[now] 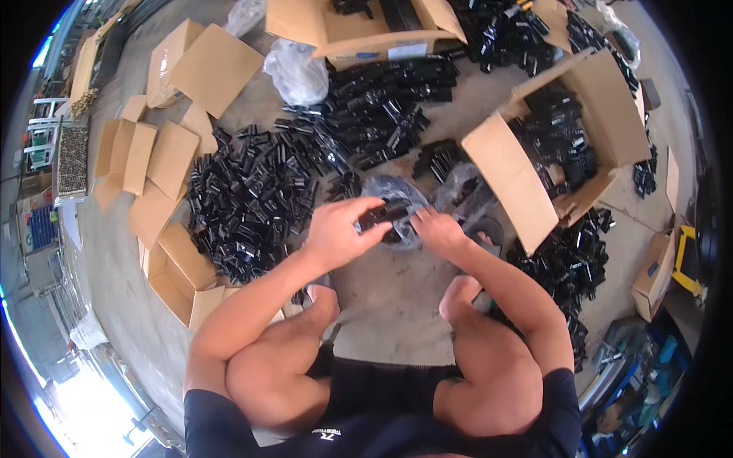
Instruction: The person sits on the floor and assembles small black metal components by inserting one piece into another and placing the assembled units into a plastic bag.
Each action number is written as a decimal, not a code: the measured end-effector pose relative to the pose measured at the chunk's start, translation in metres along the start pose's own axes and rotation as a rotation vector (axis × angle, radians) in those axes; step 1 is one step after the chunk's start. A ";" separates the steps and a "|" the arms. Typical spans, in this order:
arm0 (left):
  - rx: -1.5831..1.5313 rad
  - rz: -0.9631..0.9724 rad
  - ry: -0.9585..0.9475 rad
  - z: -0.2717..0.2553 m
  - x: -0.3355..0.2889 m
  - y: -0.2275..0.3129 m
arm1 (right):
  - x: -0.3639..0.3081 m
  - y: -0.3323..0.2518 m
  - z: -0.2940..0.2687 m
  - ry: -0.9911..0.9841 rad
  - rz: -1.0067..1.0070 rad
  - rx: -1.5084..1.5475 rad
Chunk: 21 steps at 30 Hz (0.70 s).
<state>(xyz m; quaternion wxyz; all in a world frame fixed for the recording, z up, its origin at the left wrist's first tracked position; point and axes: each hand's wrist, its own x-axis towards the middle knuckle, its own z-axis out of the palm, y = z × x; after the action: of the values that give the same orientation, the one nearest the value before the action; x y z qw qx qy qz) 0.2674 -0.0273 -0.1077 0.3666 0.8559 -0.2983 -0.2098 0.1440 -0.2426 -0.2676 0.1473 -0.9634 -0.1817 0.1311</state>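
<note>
In front of my knees, a clear plastic bag (379, 185) lies bunched on the floor. My left hand (341, 230) curves its thumb and fingers round some short black plastic parts (393, 210) at the bag's mouth. On the other side, my right hand (438, 231) is closed on the edge of the bag, its fingers pinched together. How many parts sit in the bag cannot be made out. A large heap of loose black parts (248, 202) spreads to the left of my left hand.
An open carton (510, 179) with black parts stands at the right, and another carton (366, 47) at the back. Longer black pieces (389, 95) are stacked ahead. Opened boxes (172, 271) line the left side. More clear plastic (296, 72) lies behind the heap.
</note>
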 end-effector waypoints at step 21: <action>0.435 0.343 0.114 0.011 0.009 0.005 | 0.009 -0.040 -0.130 0.726 -0.036 0.699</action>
<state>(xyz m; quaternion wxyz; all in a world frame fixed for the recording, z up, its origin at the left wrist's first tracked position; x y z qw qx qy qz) 0.2655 -0.0417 -0.1126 0.2204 0.8619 -0.4558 -0.0274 0.1796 -0.2343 -0.1368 0.5171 -0.8366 -0.0805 -0.1621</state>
